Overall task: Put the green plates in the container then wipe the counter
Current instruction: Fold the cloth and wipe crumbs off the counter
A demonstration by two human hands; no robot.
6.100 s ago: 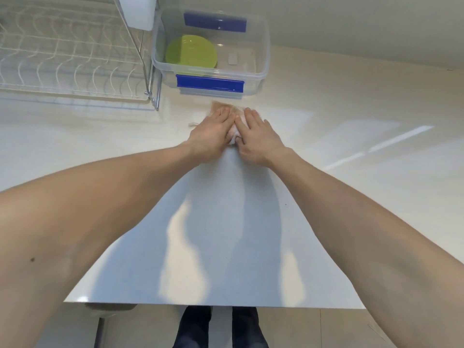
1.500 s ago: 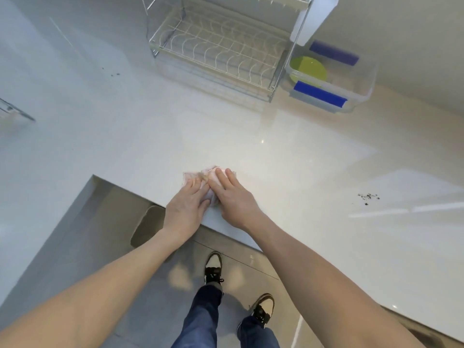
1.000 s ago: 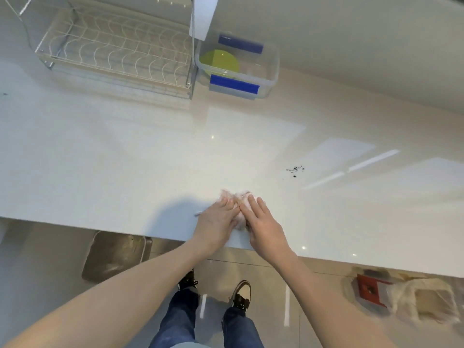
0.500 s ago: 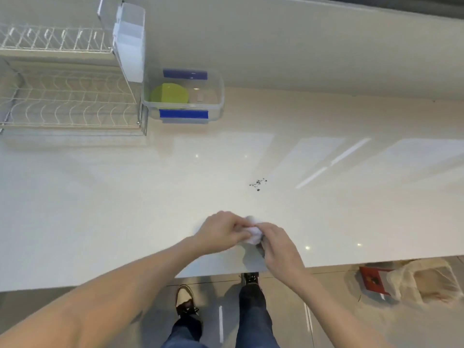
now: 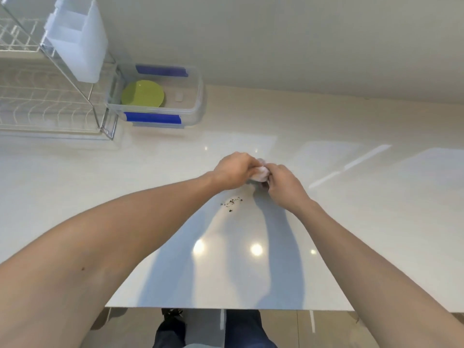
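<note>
Green plates (image 5: 143, 93) lie stacked inside a clear plastic container (image 5: 193, 111) with blue clips, at the back left of the white counter (image 5: 351, 197). Over the middle of the counter, my left hand (image 5: 232, 170) and my right hand (image 5: 285, 188) both grip a small crumpled pale cloth (image 5: 261, 173), bunched between them. A little patch of dark crumbs (image 5: 231, 202) lies on the counter just in front of my hands, below my left wrist.
A wire dish rack (image 5: 47, 104) with a white plastic holder (image 5: 77, 38) stands left of the container. A wall runs along the back. The counter's front edge is near my body, with my legs and shoes below it.
My hands with the bunched cloth have moved farther onto the counter, past the crumbs, which now lie in front of them. The view has come closer to the container.
</note>
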